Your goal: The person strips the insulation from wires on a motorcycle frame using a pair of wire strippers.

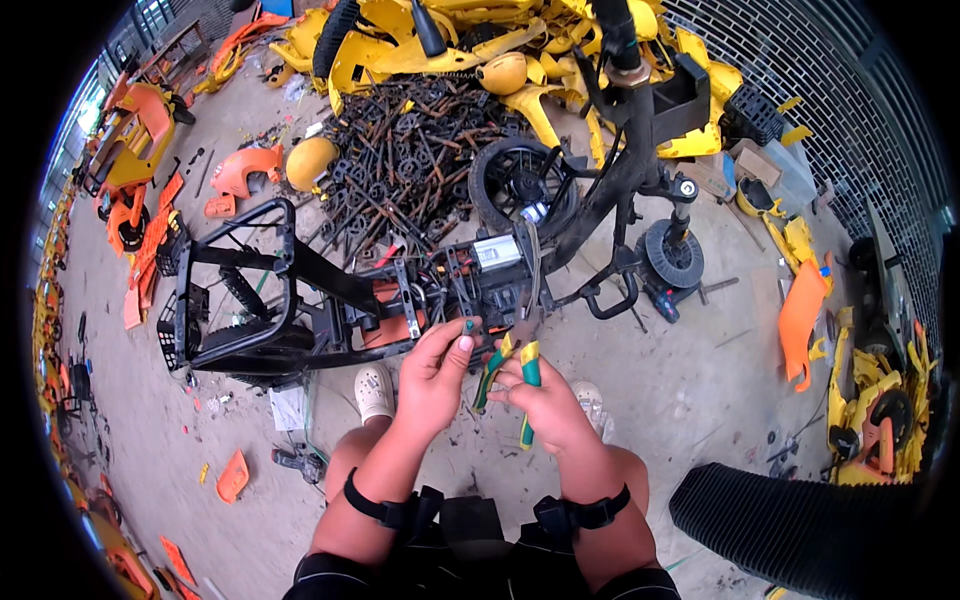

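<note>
A pair of pliers [531, 372] with green and yellow handles is gripped in the right hand [548, 408], with its handles spread apart and its nose pointed away from the body. A small thing [469, 326] is pinched between the thumb and finger of the left hand [430, 378], just beside the pliers; it may be a wire end, but it is too small to be told for sure. Both hands are held over the near edge of a black metal frame [345, 287], where a silver box [497, 251] is set among wires. Past the frame, a black wheel [487, 205] can be seen by a big pile of rusty metal parts [415, 150]. Farther out, yellow panels [540, 110] are heaped up. To the right, an orange panel [800, 322] is seen, and a black ribbed tube [750, 515] is laid nearer the body.
</note>
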